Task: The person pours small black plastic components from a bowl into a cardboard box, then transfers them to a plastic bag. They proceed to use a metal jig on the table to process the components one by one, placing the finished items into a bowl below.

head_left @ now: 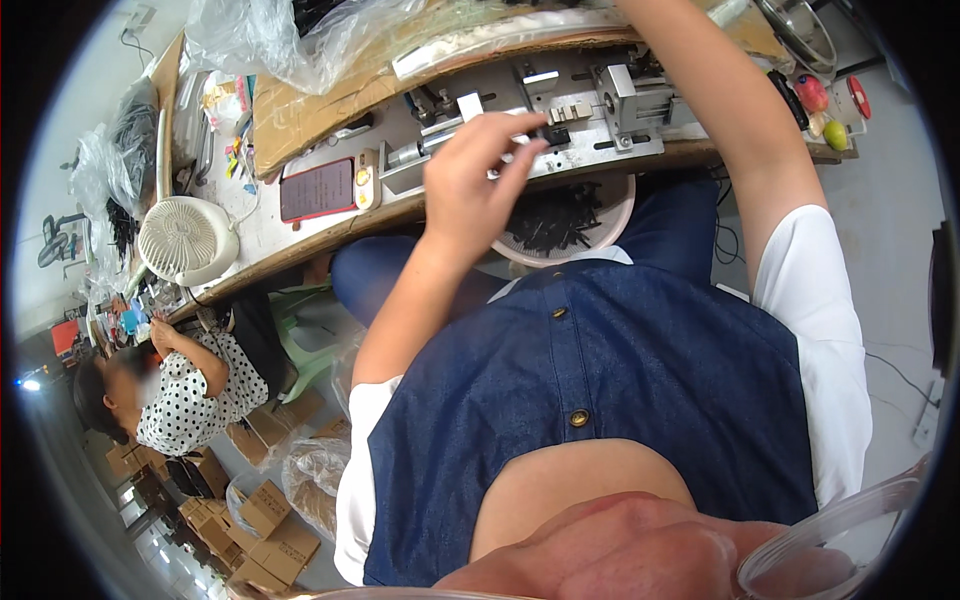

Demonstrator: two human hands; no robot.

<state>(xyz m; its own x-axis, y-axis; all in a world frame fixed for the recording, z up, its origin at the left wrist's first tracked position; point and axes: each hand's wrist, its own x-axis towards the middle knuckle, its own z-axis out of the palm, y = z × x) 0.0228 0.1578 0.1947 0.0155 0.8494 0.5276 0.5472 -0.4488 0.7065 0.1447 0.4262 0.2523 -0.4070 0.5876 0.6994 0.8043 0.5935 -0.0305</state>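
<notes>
My left hand (475, 180) reaches over the front of a metal jig (610, 152) on the workbench. Its thumb and index finger close around a small black part (552, 134) lying at the jig's front rail; the fingertips partly hide it. Just behind the fingers, a stepped metal block (570, 113) sits beside an upright clamp block (616, 98). Under the bench edge, by my lap, is a pale basket (627, 212) holding many thin black pieces (555, 215). My right forearm stretches forward past the jig's right end, and that hand lies beyond the upper edge of the picture.
Left of the jig lie a red-edged phone (318, 190) and a white fan (186, 240). Cardboard (300, 125) and clear plastic bags (250, 45) cover the bench's back. Another person (200, 400) sits at the far left, near cardboard boxes (270, 545).
</notes>
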